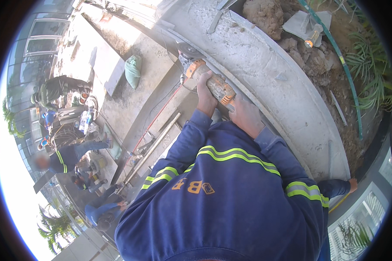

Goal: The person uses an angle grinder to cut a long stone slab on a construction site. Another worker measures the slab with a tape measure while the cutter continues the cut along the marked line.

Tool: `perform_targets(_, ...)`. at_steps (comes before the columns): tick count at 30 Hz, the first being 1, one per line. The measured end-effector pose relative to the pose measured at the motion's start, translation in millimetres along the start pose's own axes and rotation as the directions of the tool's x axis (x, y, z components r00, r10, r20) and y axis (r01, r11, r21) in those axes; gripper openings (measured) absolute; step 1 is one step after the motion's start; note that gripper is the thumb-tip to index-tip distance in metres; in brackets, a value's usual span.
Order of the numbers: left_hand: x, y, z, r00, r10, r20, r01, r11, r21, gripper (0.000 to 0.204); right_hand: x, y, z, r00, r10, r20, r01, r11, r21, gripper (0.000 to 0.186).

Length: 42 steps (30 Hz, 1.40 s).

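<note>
Both my hands hold an orange and grey angle grinder (222, 90), coated with dust. My left hand (206, 93) is wrapped round its body behind the orange gear head. Farther back, my right hand (247, 116) grips the rear end; some of its fingers are hidden. The round cutting disc (190, 50) is at the far end of the tool, by the inner edge of a curved concrete ledge (287, 100). I cannot tell whether the disc touches the ledge or spins.
Soil with rubble (265, 17), a green hose (342, 56) and a bottle (313, 35) lie beyond the ledge. A co-worker's hand (353, 185) rests at its right end. Left are a green sack (133, 71), a pale pole (154, 145), cables and several people, one in reflective stripes (74, 156).
</note>
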<state>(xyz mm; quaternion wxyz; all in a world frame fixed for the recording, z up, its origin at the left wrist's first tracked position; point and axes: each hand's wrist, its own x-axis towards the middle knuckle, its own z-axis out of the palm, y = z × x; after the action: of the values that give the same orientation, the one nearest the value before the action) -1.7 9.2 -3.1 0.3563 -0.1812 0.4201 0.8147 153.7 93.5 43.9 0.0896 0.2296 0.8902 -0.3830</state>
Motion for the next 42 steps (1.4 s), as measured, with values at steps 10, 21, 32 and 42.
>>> perform_targets(10, -20.7, -4.6, 1.7, 0.998, -0.024, 0.052, 0.026, 0.999, -0.039, 0.032, -17.5, 3.4, -0.4, 1.000, -0.029, -0.001, 0.029, 0.998, -0.057, 0.044)
perform_targets(21, -16.8, -7.3, -2.0, 0.999, -0.024, 0.026, 0.025, 1.000, -0.015, 0.034, -16.4, 3.6, -1.3, 1.000, -0.022, -0.005, 0.021, 0.998, -0.064, 0.042)
perform_targets(32, -7.2, -5.9, -1.8, 1.000, -0.018, 0.019, 0.018, 1.000, -0.006, 0.034, -7.3, 3.9, 0.0, 1.000, -0.017, 0.000, 0.017, 0.998, -0.059, 0.039)
perform_targets(42, -24.6, -8.8, 1.4, 1.000, -0.011, 0.023, 0.012, 0.999, -0.032, 0.033, -21.4, 4.7, -2.5, 1.000, -0.004, 0.009, 0.004, 0.998, -0.056, 0.044)
